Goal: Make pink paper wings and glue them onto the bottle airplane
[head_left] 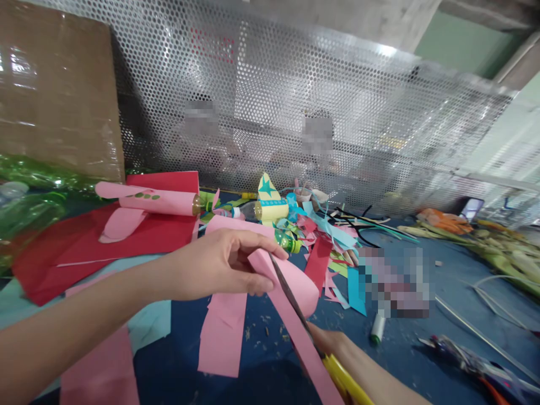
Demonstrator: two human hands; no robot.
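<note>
My left hand (236, 261) pinches the upper end of a sheet of pink paper (304, 284) between thumb and fingers. Scissors with yellow handles (337, 374) are in my right hand (337, 343), partly hidden behind the paper and handles. Their dark blades lie along the sheet, between a long narrow strip and the curled wider part, with the tip near my left fingertips. Under and left of my left hand lies another pink paper piece (223, 337) on the blue table.
Behind stand bottles wrapped in pink paper (164, 201) and yellow paper (274, 210). Red paper (160, 236) lies left, coloured scraps (333, 281) in the middle. A marker (378, 327) and a white cord (476, 332) lie right. A perforated metal screen (270, 84) backs the table.
</note>
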